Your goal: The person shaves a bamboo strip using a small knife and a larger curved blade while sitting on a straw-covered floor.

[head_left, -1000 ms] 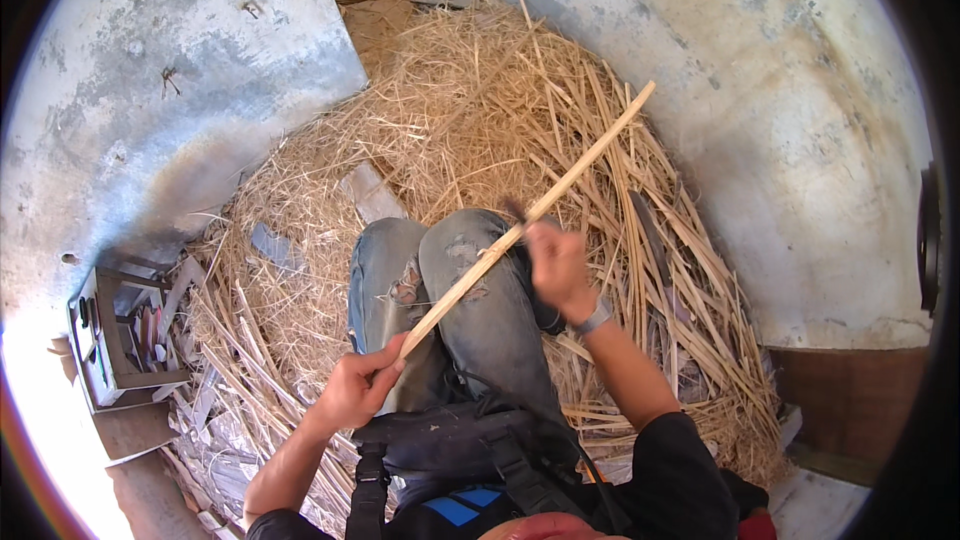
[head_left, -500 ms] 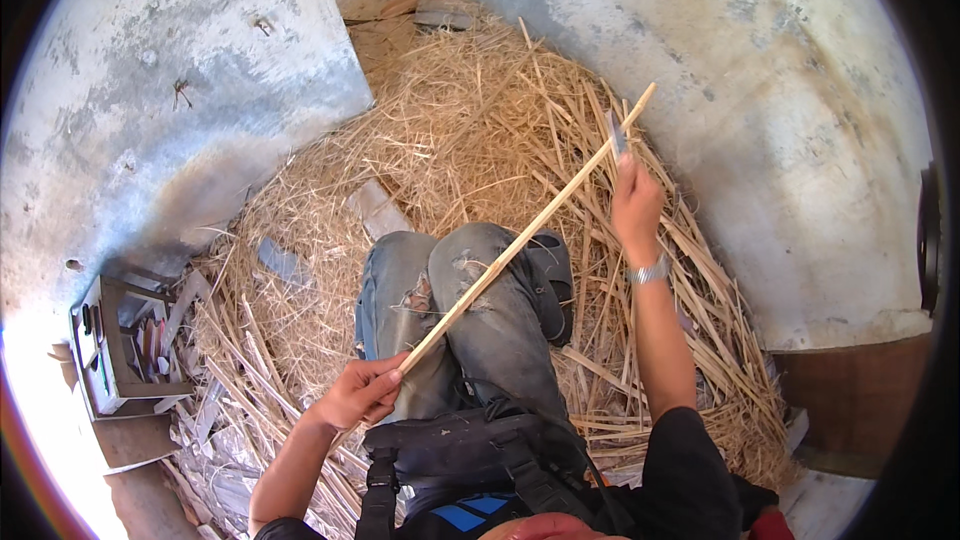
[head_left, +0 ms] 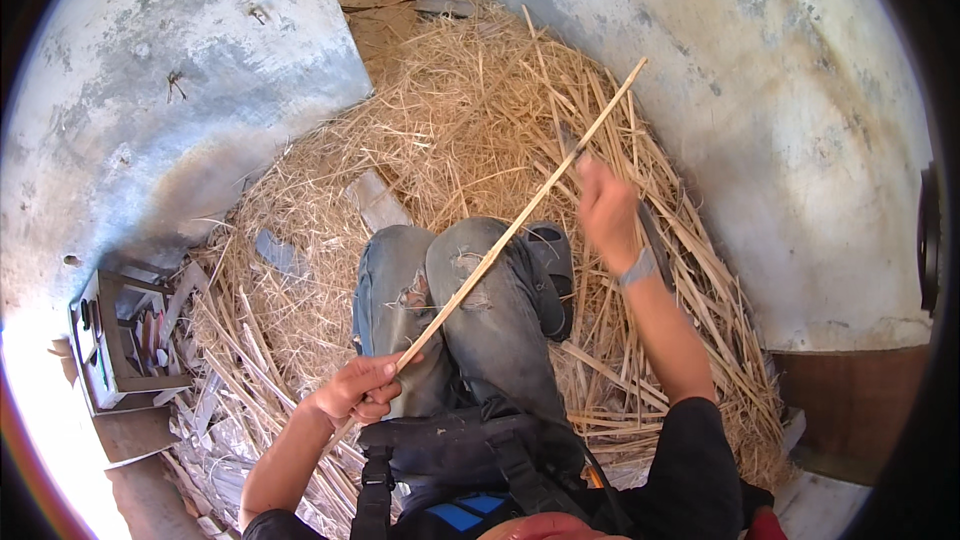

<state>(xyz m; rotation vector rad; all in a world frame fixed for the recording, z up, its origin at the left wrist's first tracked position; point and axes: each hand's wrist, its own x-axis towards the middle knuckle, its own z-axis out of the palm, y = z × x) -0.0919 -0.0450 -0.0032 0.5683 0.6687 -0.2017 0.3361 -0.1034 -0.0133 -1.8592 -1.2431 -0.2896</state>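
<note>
A long, pale, thin wooden stick [head_left: 510,232] slants from my lap up to the far right, passing over my knees. Its near end is gripped by my left hand [head_left: 358,389], thumb on top and fingers curled round; a short tail shows below the fist. My right hand [head_left: 607,202] is closed, slightly smeared by motion, around the handle of a knife, which the fingers hide. The grey knife blade [head_left: 568,137] lies against the stick's upper part, crossing it. Both my knees [head_left: 478,255], in worn, torn trousers, are under the stick.
Straw-like shavings [head_left: 440,130] cover the floor ahead. Several long split sticks [head_left: 690,270] lie piled at the right. A small wooden cabinet [head_left: 130,340] with things in it stands at the left. Stained walls [head_left: 760,140] enclose both sides; flat scraps [head_left: 375,202] lie among the shavings.
My right hand and the knife have moved left and slightly nearer along the stick. The stick's far end has risen a little toward the top of the view. My left hand keeps its grip.
</note>
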